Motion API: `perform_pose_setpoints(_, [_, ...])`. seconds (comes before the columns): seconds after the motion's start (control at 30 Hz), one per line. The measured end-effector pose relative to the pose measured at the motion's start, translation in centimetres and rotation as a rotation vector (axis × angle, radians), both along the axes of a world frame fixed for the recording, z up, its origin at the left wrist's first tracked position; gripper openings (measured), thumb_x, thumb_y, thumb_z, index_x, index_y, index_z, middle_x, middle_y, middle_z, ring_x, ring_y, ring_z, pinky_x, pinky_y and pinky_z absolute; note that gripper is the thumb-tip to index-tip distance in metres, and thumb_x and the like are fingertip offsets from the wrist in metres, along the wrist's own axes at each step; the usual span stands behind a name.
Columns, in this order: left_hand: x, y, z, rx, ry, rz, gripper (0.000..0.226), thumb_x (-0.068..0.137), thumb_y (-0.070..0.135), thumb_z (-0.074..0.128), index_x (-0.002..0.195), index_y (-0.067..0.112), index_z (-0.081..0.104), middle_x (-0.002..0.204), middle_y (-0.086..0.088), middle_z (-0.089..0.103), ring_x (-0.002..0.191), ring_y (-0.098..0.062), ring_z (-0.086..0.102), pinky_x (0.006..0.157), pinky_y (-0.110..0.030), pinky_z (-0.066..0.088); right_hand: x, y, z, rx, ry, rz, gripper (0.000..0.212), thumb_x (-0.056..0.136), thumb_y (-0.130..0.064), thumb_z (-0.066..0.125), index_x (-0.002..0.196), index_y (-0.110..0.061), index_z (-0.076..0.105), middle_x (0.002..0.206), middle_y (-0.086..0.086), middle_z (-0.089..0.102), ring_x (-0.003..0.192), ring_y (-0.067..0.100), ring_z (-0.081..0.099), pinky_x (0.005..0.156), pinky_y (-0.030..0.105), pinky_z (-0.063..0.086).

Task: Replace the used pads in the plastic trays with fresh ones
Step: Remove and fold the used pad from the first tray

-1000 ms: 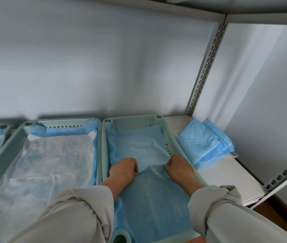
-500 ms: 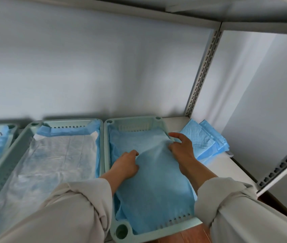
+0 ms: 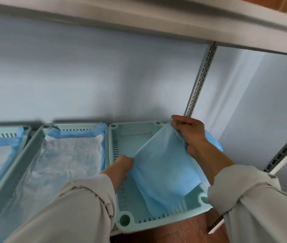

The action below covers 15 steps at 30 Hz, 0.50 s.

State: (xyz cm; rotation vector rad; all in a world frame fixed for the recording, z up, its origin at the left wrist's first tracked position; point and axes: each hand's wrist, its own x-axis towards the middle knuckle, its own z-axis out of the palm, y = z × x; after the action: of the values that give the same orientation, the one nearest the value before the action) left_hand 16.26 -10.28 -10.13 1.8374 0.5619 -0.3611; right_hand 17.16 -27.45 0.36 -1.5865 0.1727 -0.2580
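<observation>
On the grey metal shelf (image 3: pixel 285 156) against a pale wall, three pale green slotted plastic trays sit side by side. At far left, one tray (image 3: pixel 23 137), cut off by the frame edge, holds a blue-edged pad. Next to it, the middle tray (image 3: pixel 85 126) holds a white-topped, blue-bordered pad (image 3: pixel 65 160) lying flat. At right, the third tray (image 3: pixel 134 132) shows bare floor at its far end; a plain blue pad (image 3: pixel 162 172) is lifted partly out of it. Behind the right hand (image 3: pixel 191 132), a blue stack (image 3: pixel 214 139) is mostly hidden. That hand pinches the pad's top edge. Lower down, the left hand (image 3: pixel 123 163) grips its left edge, fingers curled.
</observation>
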Motion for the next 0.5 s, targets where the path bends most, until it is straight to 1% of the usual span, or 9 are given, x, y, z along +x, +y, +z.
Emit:
perform_pose_setpoints(0.03, [-0.3, -0.2, 0.0, -0.088, 0.042, 0.049, 0.029, 0.099, 0.024, 0.042, 0.121, 0.005, 0.045, 0.085, -0.010, 0.050, 0.068, -0.020, 0.054, 0.058, -0.029, 0.045, 0.1, -0.1, 0.0, 0.006, -0.008, -0.018, 0.028, 0.084, 0.005, 0.063, 0.108, -0.007, 0.071, 0.099, 0.003, 0.067, 0.092, 0.012, 0.060, 0.090, 0.018, 0.046])
perform_pose_setpoints(0.07, [-0.6, -0.3, 0.0, -0.145, 0.068, 0.074, 0.031, 0.099, 0.029, 0.044, 0.120, 0.006, 0.044, 0.075, -0.008, 0.050, 0.052, -0.015, 0.054, 0.047, -0.022, 0.040, 0.1, -0.3, -0.1, 0.014, -0.012, -0.028, 0.029, 0.085, 0.006, 0.061, 0.109, -0.007, 0.071, 0.100, 0.002, 0.067, 0.093, 0.012, 0.060, 0.089, 0.018, 0.045])
perform_pose_setpoints(0.1, [-0.7, -0.2, -0.2, -0.159, 0.075, 0.074, 0.036, 0.098, 0.033, 0.047, 0.121, 0.005, 0.045, 0.068, -0.007, 0.048, 0.039, -0.012, 0.050, 0.041, -0.017, 0.033, 0.1, -0.5, -0.2, 0.019, -0.008, -0.035, 0.031, 0.086, 0.008, 0.058, 0.108, -0.008, 0.071, 0.101, 0.002, 0.067, 0.094, 0.012, 0.060, 0.090, 0.018, 0.045])
perform_pose_setpoints(0.13, [-0.6, -0.2, -0.3, -0.158, 0.071, 0.081, 0.043, 0.096, 0.035, 0.051, 0.123, 0.003, 0.045, 0.064, -0.006, 0.046, 0.033, -0.010, 0.044, 0.040, -0.016, 0.029, 0.0, -0.6, -0.3, 0.024, -0.006, -0.038, 0.032, 0.086, 0.008, 0.056, 0.107, -0.009, 0.071, 0.102, 0.002, 0.067, 0.096, 0.013, 0.059, 0.092, 0.019, 0.045])
perform_pose_setpoints(0.23, [-0.2, 0.4, -0.8, -0.101, 0.039, 0.072, 0.059, 0.090, 0.043, 0.058, 0.128, -0.001, 0.046, 0.062, -0.005, 0.043, 0.045, -0.012, 0.035, 0.042, -0.022, 0.030, -0.1, -1.1, -0.2, 0.032, 0.009, -0.038, 0.032, 0.086, 0.007, 0.054, 0.100, -0.015, 0.073, 0.104, -0.002, 0.067, 0.098, 0.011, 0.058, 0.093, 0.019, 0.044])
perform_pose_setpoints(0.27, [-0.1, 0.4, -1.0, -0.112, 0.021, 0.081, 0.060, 0.089, 0.045, 0.057, 0.127, -0.001, 0.046, 0.062, -0.005, 0.042, 0.047, -0.013, 0.035, 0.041, -0.021, 0.031, -0.1, -1.1, 0.0, 0.048, 0.013, -0.027, 0.033, 0.085, 0.007, 0.054, 0.094, -0.018, 0.074, 0.101, -0.003, 0.069, 0.096, 0.010, 0.058, 0.092, 0.019, 0.044])
perform_pose_setpoints(0.33, [0.0, 0.2, -1.0, -0.189, -0.022, 0.119, 0.054, 0.091, 0.042, 0.057, 0.123, 0.001, 0.048, 0.066, -0.005, 0.043, 0.047, -0.012, 0.036, 0.034, -0.015, 0.029, -0.1, -1.1, 0.3, 0.085, 0.018, 0.006, 0.035, 0.083, 0.008, 0.054, 0.083, -0.021, 0.075, 0.094, -0.007, 0.070, 0.091, 0.008, 0.059, 0.087, 0.018, 0.046])
perform_pose_setpoints(0.43, [0.6, -0.3, -1.0, -0.270, -0.092, 0.231, 0.030, 0.097, 0.020, 0.049, 0.121, 0.003, 0.051, 0.073, -0.007, 0.051, 0.045, -0.011, 0.048, 0.030, -0.011, 0.031, 0.1, -1.0, 0.4, 0.085, 0.025, 0.037, 0.037, 0.081, 0.008, 0.053, 0.078, -0.022, 0.074, 0.087, -0.011, 0.070, 0.088, 0.004, 0.059, 0.086, 0.017, 0.046])
perform_pose_setpoints(0.5, [1.0, -0.4, -0.9, -0.319, -0.092, 0.290, 0.024, 0.098, 0.006, 0.040, 0.117, -0.001, 0.052, 0.070, -0.012, 0.054, 0.031, -0.012, 0.052, 0.029, -0.013, 0.040, 0.4, -0.9, 0.0, 0.010, 0.042, 0.029, 0.036, 0.083, 0.006, 0.052, 0.080, -0.022, 0.074, 0.085, -0.012, 0.068, 0.085, 0.004, 0.058, 0.083, 0.015, 0.045])
